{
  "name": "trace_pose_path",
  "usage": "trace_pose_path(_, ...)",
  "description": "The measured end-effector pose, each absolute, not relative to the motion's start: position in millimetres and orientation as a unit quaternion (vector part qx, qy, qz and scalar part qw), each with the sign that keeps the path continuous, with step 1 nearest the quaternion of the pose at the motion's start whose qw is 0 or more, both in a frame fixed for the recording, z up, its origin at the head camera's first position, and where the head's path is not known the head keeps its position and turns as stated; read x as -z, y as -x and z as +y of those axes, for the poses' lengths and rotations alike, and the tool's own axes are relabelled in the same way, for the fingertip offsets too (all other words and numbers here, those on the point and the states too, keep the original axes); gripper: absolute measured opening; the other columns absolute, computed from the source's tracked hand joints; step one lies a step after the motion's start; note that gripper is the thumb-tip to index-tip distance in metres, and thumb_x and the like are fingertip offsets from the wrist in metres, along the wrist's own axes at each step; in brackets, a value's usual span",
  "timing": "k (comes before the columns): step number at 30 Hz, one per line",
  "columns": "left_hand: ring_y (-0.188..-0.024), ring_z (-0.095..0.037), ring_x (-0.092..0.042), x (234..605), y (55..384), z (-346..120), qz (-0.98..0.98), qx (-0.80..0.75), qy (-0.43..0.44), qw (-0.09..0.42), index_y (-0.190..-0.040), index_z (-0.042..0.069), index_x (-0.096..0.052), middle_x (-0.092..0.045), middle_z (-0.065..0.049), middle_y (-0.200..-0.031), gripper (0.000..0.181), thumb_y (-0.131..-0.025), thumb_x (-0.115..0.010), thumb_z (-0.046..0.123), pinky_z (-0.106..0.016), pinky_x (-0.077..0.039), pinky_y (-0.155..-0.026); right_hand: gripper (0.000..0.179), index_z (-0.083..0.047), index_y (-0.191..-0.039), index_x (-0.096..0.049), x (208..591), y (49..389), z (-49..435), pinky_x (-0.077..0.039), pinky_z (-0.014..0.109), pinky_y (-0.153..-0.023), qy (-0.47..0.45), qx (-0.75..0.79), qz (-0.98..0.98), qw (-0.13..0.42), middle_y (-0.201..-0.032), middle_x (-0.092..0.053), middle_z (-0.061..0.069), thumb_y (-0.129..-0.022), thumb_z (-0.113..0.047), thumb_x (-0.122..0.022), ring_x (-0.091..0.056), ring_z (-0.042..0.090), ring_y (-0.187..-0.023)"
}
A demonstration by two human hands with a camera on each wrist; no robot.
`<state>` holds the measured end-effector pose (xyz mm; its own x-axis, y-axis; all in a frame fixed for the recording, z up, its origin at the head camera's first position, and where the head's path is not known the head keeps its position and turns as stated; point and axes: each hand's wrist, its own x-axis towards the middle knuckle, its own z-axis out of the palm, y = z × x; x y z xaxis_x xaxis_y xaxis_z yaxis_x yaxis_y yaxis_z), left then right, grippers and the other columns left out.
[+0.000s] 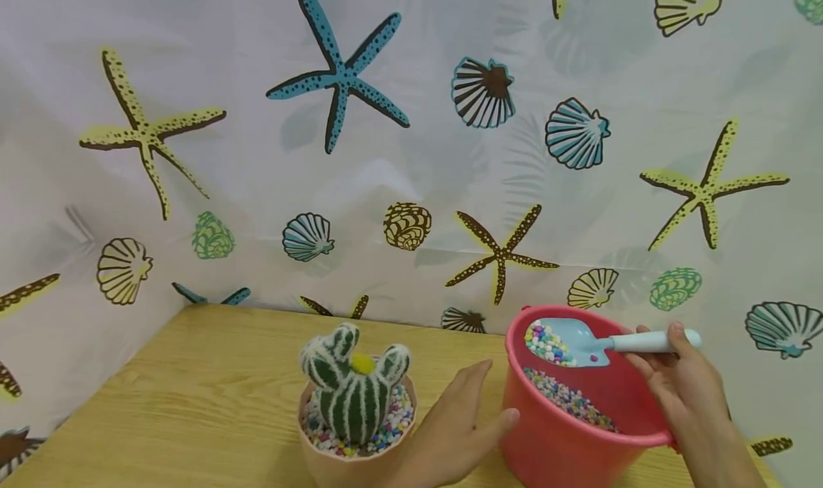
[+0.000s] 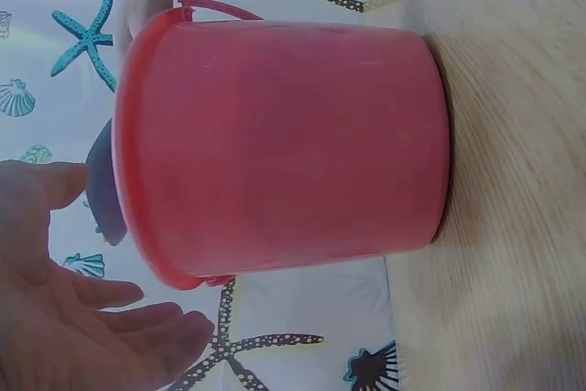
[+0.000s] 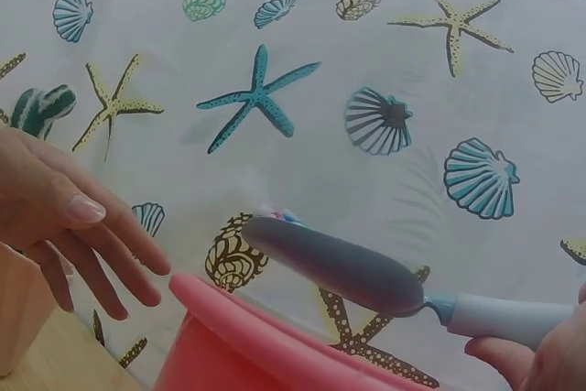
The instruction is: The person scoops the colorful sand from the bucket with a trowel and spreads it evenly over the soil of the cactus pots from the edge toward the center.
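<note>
My right hand [image 1: 694,388] grips the white handle of a light blue toy shovel [image 1: 581,341]. The shovel's blade carries small multicoloured pebbles [image 1: 546,345] and hangs over the mouth of a red bucket [image 1: 566,416]. More pebbles [image 1: 572,399] lie inside the bucket. Between the bucket and a pink flowerpot [image 1: 356,466], my left hand [image 1: 450,431] is held out with its fingers extended, holding nothing. In the pot stands a green and white knitted cactus [image 1: 356,395] with a yellow flower, ringed by coloured pebbles. The right wrist view shows the shovel blade [image 3: 339,263] just above the bucket rim.
The pot and bucket stand on a light wooden table [image 1: 212,381]. Behind it hangs a white cloth [image 1: 398,166] printed with starfish and shells. A red handle [image 2: 220,8] is attached at the bucket's rim.
</note>
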<state>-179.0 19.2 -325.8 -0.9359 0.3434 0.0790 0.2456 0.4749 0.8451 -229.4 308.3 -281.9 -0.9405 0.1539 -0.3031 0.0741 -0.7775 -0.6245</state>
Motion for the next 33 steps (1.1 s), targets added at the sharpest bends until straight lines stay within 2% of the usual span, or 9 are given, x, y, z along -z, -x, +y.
trace_pose_path(4, -0.138, -0.03, -0.035, 320, 175, 14, 0.856, -0.484, -0.16, 0.089, -0.149, 0.013, -0.03, -0.034, -0.007, -0.151, 0.075, -0.091, -0.056, 0.052, -0.057, -0.036, -0.107, 0.057, -0.042, -0.137, -0.026, 283, 223, 308, -0.039, 0.042, -0.099, 0.158, -0.928, -0.338, 0.014, -0.122, -0.043, 0.0, -0.09, -0.035, -0.056, -0.059, 0.022, -0.108)
trace_pose_path(7, -0.137, -0.03, -0.037, 319, 171, 10, 0.857, -0.479, -0.167, 0.092, -0.148, 0.013, -0.032, -0.035, -0.007, -0.15, 0.074, -0.091, -0.057, 0.053, -0.057, -0.038, -0.105, 0.054, -0.042, -0.135, -0.028, 284, 218, 306, -0.041, 0.043, -0.098, 0.153, -0.931, -0.331, 0.012, -0.123, -0.043, 0.001, -0.09, -0.035, -0.057, -0.066, 0.025, -0.096)
trace_pose_path(15, -0.13, -0.031, -0.044, 323, 158, -5, 0.862, -0.458, -0.201, 0.087, -0.143, 0.008, -0.038, -0.043, -0.011, -0.143, 0.071, -0.091, -0.056, 0.052, -0.056, -0.043, -0.099, 0.041, -0.037, -0.125, -0.033, 283, 208, 299, -0.047, 0.045, -0.093, 0.124, -0.941, -0.316, 0.007, -0.112, -0.051, 0.004, -0.092, -0.032, -0.055, -0.063, 0.023, -0.095)
trace_pose_path(20, -0.129, -0.034, -0.045, 330, 150, -17, 0.863, -0.447, -0.232, 0.044, -0.142, 0.002, -0.038, -0.045, -0.014, -0.14, 0.071, -0.093, -0.053, 0.051, -0.056, -0.043, -0.099, 0.038, -0.035, -0.123, -0.032, 283, 202, 293, -0.047, 0.045, -0.094, 0.118, -0.941, -0.316, 0.008, -0.118, -0.049, 0.003, -0.092, -0.032, -0.054, -0.066, 0.025, -0.092)
trace_pose_path(25, -0.125, -0.035, -0.047, 336, 141, -27, 0.867, -0.444, -0.223, 0.023, -0.142, 0.004, -0.039, -0.045, -0.015, -0.138, 0.071, -0.093, -0.051, 0.054, -0.057, -0.043, -0.096, 0.039, -0.036, -0.124, -0.033, 284, 195, 288, -0.046, 0.044, -0.095, 0.13, -0.937, -0.323, 0.014, -0.123, -0.049, 0.002, -0.091, -0.033, -0.055, -0.069, 0.027, -0.09)
trace_pose_path(30, -0.116, -0.03, -0.051, 342, 135, -38, 0.875, -0.434, -0.213, 0.01, -0.141, 0.006, -0.04, -0.048, -0.011, -0.131, 0.069, -0.092, -0.055, 0.053, -0.048, -0.048, -0.088, 0.039, -0.037, -0.126, -0.032, 285, 191, 284, -0.048, 0.045, -0.093, 0.125, -0.933, -0.339, 0.012, -0.128, -0.042, 0.001, -0.092, -0.034, -0.053, -0.069, 0.026, -0.09)
trace_pose_path(33, -0.108, -0.025, -0.053, 346, 131, -46, 0.881, -0.423, -0.209, -0.012, -0.139, 0.008, -0.043, -0.051, -0.008, -0.125, 0.067, -0.09, -0.058, 0.051, -0.041, -0.05, -0.082, 0.04, -0.035, -0.127, -0.032, 286, 191, 283, -0.048, 0.047, -0.092, 0.109, -0.935, -0.339, 0.009, -0.124, -0.046, 0.003, -0.093, -0.033, -0.052, -0.069, 0.027, -0.091)
